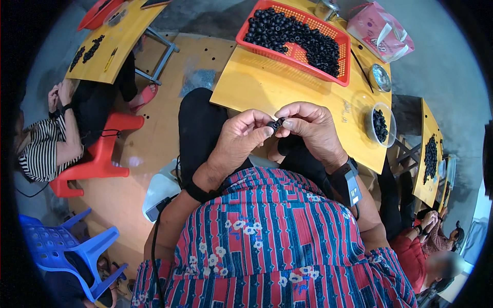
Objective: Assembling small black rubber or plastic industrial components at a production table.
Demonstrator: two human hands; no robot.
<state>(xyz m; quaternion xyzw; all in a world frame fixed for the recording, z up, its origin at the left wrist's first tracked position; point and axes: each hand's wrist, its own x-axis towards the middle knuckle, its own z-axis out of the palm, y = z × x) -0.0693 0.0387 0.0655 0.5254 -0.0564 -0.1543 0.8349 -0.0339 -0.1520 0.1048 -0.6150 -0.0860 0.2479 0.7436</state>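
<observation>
Over my lap, just off the near edge of the yellow table, both hands meet around a small black ring-shaped part. My left hand pinches it between thumb and forefinger. From the other side my right hand grips it the same way, with the fingertips of both hands nearly touching. Whether it is one piece or two pressed together is too small to tell. On the table beyond stands a red-orange plastic basket holding many similar black parts.
Right of my hands, a clear tub holds more black parts, near a metal bowl. A pink bag and a jar stand behind. People work at tables on both sides. A red stool and blue chair are at left.
</observation>
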